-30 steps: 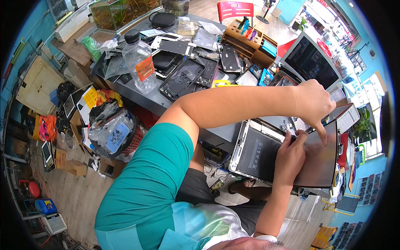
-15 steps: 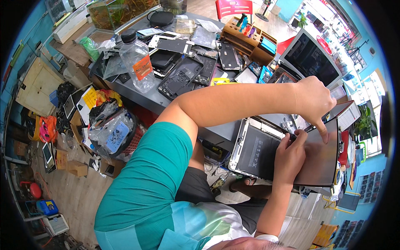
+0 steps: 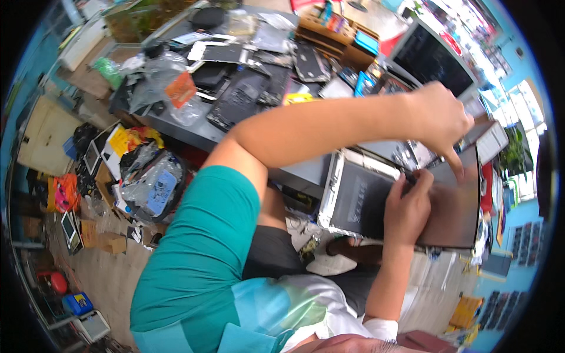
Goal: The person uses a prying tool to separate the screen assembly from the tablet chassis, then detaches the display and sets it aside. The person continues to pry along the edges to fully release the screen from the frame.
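tablet (image 3: pixel 356 203), opened up, sits at the near right part of the grey surface (image 3: pixel 309 173), just beyond the person's knees, with its pale metal frame around a flat black battery (image 3: pixel 365 197). just to its right is a dark, glossy screen panel (image 3: pixel 453 217), brownish where the light catches it; whether the two are joined i can't tell, since an arm covers the line between them.

the right hand (image 3: pixel 407 209) is over that line, fingers bent and thumb drawn in near the fingertips, close to something small and dark; i can't make out whether it grips anything. the left hand (image 3: pixel 441 117) reaches across from the teal sleeve (image 3: pixel 197 217), mostly curled, with one digit stretched down against the panel's far part.

beyond the left forearm, the surface is heaped with parts: a black housing (image 3: pixel 238 100), a bright yellow piece (image 3: pixel 297 98), and a clear bottle (image 3: pixel 179 89) with an orange label, blurred from here. further back come a wooden organizer (image 3: pixel 321 29) with a blue box (image 3: pixel 365 42) at its right end, and a pale-framed monitor (image 3: pixel 432 56) tilted at the right.

down on the floor (image 3: pixel 109 282) to the left i see a bin stuffed with clear plastic bags (image 3: pixel 154 187), an orange bag (image 3: pixel 66 191) and a small cardboard box (image 3: pixel 110 242). over by the right wall, a leafy plant (image 3: pixel 517 150) stands near the bright windows.
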`<state>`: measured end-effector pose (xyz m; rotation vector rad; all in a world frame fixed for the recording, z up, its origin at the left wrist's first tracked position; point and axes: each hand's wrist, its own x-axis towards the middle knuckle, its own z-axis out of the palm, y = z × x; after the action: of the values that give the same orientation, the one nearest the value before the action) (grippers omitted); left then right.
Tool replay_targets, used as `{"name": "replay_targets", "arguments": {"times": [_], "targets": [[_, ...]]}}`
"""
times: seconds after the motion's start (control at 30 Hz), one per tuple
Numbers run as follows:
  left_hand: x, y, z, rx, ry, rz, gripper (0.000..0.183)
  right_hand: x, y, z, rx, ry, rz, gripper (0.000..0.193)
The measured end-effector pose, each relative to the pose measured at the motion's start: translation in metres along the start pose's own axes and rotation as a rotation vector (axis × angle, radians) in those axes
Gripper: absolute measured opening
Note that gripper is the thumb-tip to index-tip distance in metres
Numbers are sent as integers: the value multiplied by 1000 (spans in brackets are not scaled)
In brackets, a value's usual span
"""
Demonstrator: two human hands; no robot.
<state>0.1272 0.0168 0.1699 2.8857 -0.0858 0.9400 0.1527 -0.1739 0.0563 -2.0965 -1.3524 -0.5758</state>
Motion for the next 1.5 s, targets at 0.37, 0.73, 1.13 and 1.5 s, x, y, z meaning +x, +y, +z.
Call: {"name": "replay_targets", "arguments": {"times": [0.37,0.73,1.13,1.5], "targets": [[-3,0,-16,-23,-11,20,101,-20,-5,-10,151,110,-83,30],[1,1,-8,21,-17,-21,111,-44,-1,-16,208,162,-146,40],[0,9,-26,32,-147,-77,115,-95,16,-102,522,85,-327,56],[5,16,-14,8,-76,-92,106,-108,83,-131,278,312,-199,49]]}}
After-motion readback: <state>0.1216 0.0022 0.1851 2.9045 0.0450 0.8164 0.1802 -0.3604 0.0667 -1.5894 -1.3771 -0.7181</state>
